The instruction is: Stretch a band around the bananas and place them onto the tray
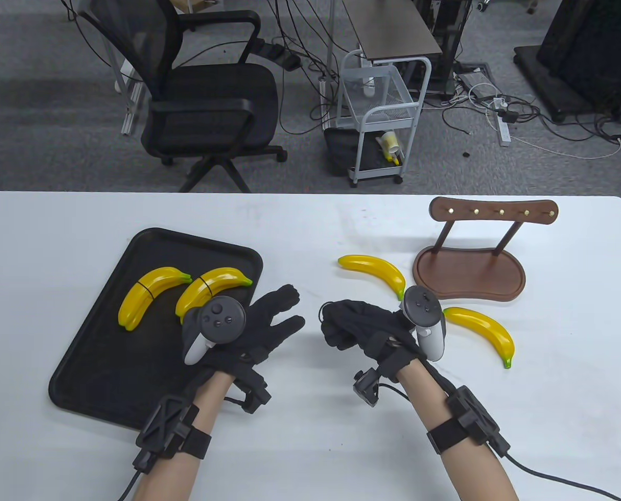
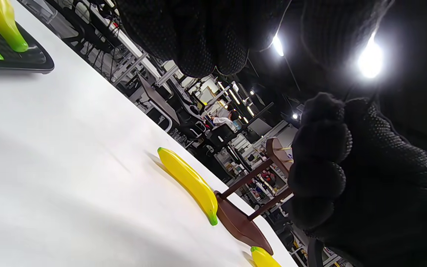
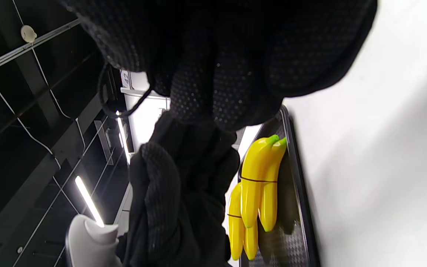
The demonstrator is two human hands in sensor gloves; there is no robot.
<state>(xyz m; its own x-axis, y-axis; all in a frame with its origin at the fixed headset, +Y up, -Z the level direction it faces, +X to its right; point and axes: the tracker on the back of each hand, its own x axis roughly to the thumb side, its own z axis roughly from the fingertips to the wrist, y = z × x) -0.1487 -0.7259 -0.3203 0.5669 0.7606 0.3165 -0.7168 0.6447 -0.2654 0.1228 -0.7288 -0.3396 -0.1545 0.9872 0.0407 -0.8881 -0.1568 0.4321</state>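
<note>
Bananas in two banded pairs on the black tray (image 1: 96,344) at table left: one pair (image 1: 145,300) further left, the other (image 1: 208,292) just beside the left hand (image 1: 258,326), each bound by a thin dark band. Left hand above the tray's right edge, fingers straight and spread, empty; right hand (image 1: 362,326) near it over bare table, fingers curled round a thin black band (image 3: 119,100) looping out of the fist. Two loose bananas apart on the table, one (image 1: 375,269) just left of the wooden stand (image 1: 472,271), one (image 1: 485,334) just in front of it.
</note>
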